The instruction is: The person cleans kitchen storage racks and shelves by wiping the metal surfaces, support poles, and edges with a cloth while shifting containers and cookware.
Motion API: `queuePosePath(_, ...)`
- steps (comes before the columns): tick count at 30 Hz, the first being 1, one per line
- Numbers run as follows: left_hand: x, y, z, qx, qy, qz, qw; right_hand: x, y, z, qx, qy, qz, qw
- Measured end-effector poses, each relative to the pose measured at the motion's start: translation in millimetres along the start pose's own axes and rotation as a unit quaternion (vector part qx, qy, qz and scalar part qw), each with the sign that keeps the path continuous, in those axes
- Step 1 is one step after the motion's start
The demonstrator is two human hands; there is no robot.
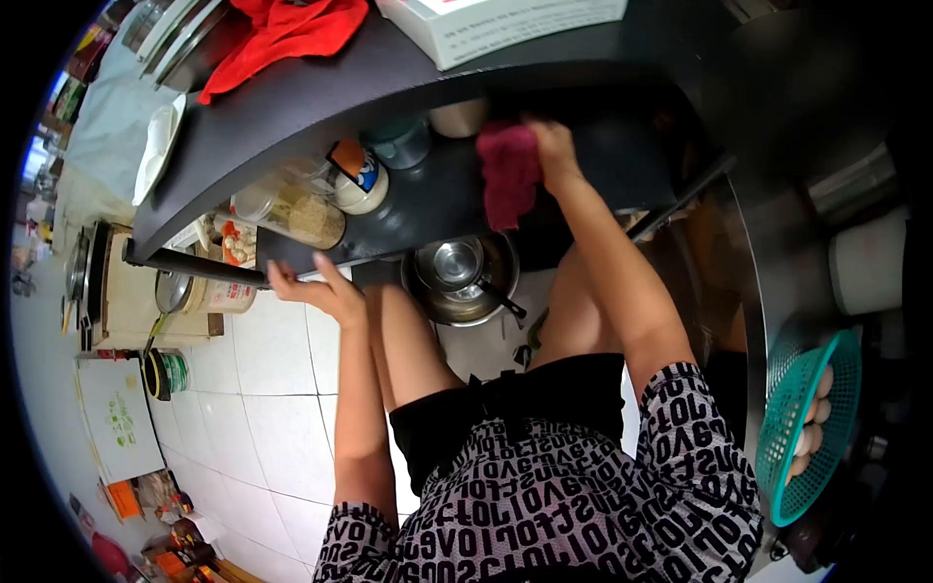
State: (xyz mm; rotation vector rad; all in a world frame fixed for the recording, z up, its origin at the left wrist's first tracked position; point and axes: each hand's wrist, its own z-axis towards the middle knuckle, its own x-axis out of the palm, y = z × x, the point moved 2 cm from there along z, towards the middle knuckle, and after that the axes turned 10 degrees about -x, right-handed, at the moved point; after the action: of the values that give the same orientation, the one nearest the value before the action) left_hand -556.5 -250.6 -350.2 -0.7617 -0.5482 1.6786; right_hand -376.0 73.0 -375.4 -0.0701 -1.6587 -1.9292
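Observation:
My right hand (pixel 555 155) grips a maroon cloth (pixel 509 173), which hangs over the black shelf (pixel 437 189) beneath the dark counter. Its fingers are partly blurred. My left hand (pixel 326 293) is held open at the shelf's front left corner, thumb and fingers apart, with nothing in it. On the shelf stand a clear jar of grains (pixel 309 219), a white-capped jar (pixel 362 189), a bluish container (pixel 398 144) and a pale container (pixel 459 119) close to the cloth.
Metal bowls (pixel 450 264) sit below the shelf, between my knees. A red cloth (pixel 287 44) and a white box (pixel 505 24) lie on the counter (pixel 389 73). At right is a teal basket (pixel 785 457) of eggs. White floor tiles (pixel 277 360) spread to the left.

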Motion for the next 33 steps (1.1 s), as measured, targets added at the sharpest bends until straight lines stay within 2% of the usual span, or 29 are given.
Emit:
queuePosePath(1, -0.6, -1.2, -12.1, 0.011, 0.025, 0.008, 1.000, -11.2, -8.8, 16.2, -0.007, -0.100, -0.123, 0.987)
queuePosePath(2, -1.2, -2.1, -24.4, 0.020, 0.051, 0.016, 0.998, -26.3, -11.2, 32.0, -0.033, -0.156, -0.340, 0.927)
queuePosePath(3, 0.5, -6.3, -35.9, 0.033, 0.079, 0.015, 0.996, -27.2, 7.9, 32.5, -0.114, -0.178, -0.374, 0.903)
queuePosePath(4, -0.7, -11.6, -42.5, 0.046, 0.113, 0.039, 0.992, -25.8, 26.3, 29.9, -0.134, -0.170, -0.419, 0.882)
queuePosePath(5, 2.0, -14.1, -50.3, 0.039, 0.130, 0.032, 0.990, -32.3, 25.3, 45.2, -0.137, -0.100, -0.550, 0.818)
queuePosePath(6, 6.3, -14.5, -58.0, 0.035, 0.144, 0.024, 0.989, -25.3, 35.9, 51.5, -0.222, -0.063, -0.610, 0.758)
queuePosePath(8, 8.3, -9.0, -67.5, 0.007, 0.163, 0.047, 0.985, -11.0, 56.2, 61.7, -0.393, -0.033, -0.715, 0.577)
queuePosePath(9, 9.2, -7.7, -68.8, -0.018, 0.188, 0.069, 0.980, -4.8, 60.4, 71.3, -0.444, -0.028, -0.743, 0.501)
queuePosePath(11, 15.2, -3.7, -68.4, -0.010, 0.182, 0.063, 0.981, 2.4, 60.3, 85.3, -0.462, -0.014, -0.759, 0.460)
queuePosePath(13, 19.3, -5.5, -64.2, -0.021, 0.190, 0.059, 0.980, 0.0, 57.9, 99.6, -0.422, 0.005, -0.769, 0.479)
queuePosePath(16, 26.0, -3.4, -61.1, 0.023, 0.186, 0.082, 0.979, -25.4, 53.8, 102.1, -0.299, 0.017, -0.745, 0.596)
queuePosePath(18, 28.2, -3.2, -62.5, 0.021, 0.176, 0.085, 0.980, -51.7, 52.7, 93.7, -0.224, -0.002, -0.703, 0.675)
queuePosePath(21, 30.8, -1.0, -61.7, 0.017, 0.169, 0.110, 0.979, -74.2, 42.6, 81.6, -0.170, -0.032, -0.642, 0.746)
queuePosePath(25, 35.5, 1.5, -62.9, 0.018, 0.155, 0.138, 0.978, -74.3, 27.2, 67.3, -0.163, -0.056, -0.604, 0.778)
queuePosePath(33, 40.6, -0.8, -60.0, 0.015, 0.137, 0.159, 0.978, -41.5, 18.2, 76.9, -0.225, -0.061, -0.560, 0.795)
